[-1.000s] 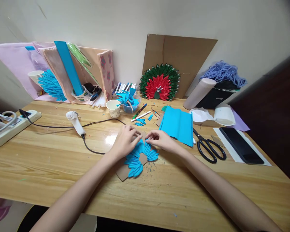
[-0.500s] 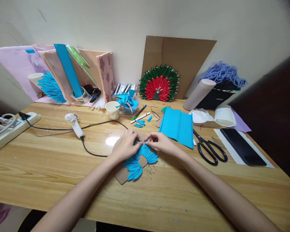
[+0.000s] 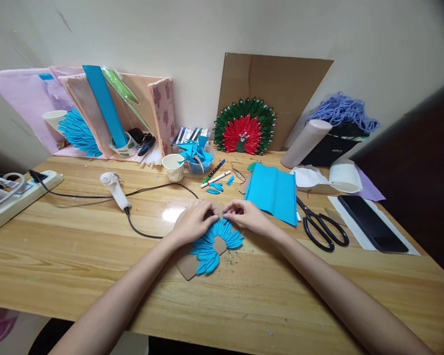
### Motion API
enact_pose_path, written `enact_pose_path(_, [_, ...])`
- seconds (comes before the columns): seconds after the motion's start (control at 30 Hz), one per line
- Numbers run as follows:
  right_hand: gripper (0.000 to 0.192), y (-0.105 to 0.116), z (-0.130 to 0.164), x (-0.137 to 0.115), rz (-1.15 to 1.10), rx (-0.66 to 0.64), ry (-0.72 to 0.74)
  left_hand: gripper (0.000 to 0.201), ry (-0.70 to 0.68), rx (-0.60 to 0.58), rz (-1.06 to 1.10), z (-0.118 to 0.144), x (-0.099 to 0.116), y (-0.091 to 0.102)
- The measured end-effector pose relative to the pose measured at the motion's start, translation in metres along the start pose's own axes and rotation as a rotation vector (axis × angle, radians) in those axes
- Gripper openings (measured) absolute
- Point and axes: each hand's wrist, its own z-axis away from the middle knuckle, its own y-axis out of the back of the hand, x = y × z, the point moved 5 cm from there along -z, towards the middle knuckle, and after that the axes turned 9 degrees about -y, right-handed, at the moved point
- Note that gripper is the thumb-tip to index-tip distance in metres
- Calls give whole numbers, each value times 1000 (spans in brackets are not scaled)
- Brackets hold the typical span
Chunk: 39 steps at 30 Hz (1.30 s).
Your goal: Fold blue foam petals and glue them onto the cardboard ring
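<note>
Blue crepe-paper petals [image 3: 207, 244] form a ring on a cardboard piece [image 3: 188, 266], with a bare round patch at the middle. My left hand [image 3: 198, 221] lies over the ring's upper left, thumb and fingers closed on the top petals. On the upper right, my right hand [image 3: 246, 216] pinches a small blue petal [image 3: 225, 215] at its fingertips. A narrow gap separates the two hands. My left hand hides part of the cardboard. Several loose blue petals [image 3: 215, 189] lie beyond my hands.
A white glue gun [image 3: 114, 190] with a black cord is at left. Blue crepe paper [image 3: 274, 192], black scissors [image 3: 320, 227] and a phone [image 3: 372, 223] lie at right. Behind stand a paper cup [image 3: 173, 168], a tub of blue scraps [image 3: 200, 160] and a red-green peacock [image 3: 244, 128].
My right hand has shifted slightly right, away from my left fingertips, with the small petal in its pinch. My left hand has stayed on the ring. The view has tilted very slightly.
</note>
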Motion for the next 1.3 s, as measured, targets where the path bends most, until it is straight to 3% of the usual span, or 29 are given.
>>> enact_pose_path(0.4, [25, 1, 0, 0, -27, -48, -22, 12, 6, 27, 65, -2, 6, 0])
enact_pose_path(0.77, [24, 2, -1, 4, -53, 31, -19, 12, -4, 2, 100, -1, 5, 1])
enact_pose_path(1.3, [27, -4, 3, -3, -59, -52, 4, 11, -24, -2, 70, -1, 8, 1])
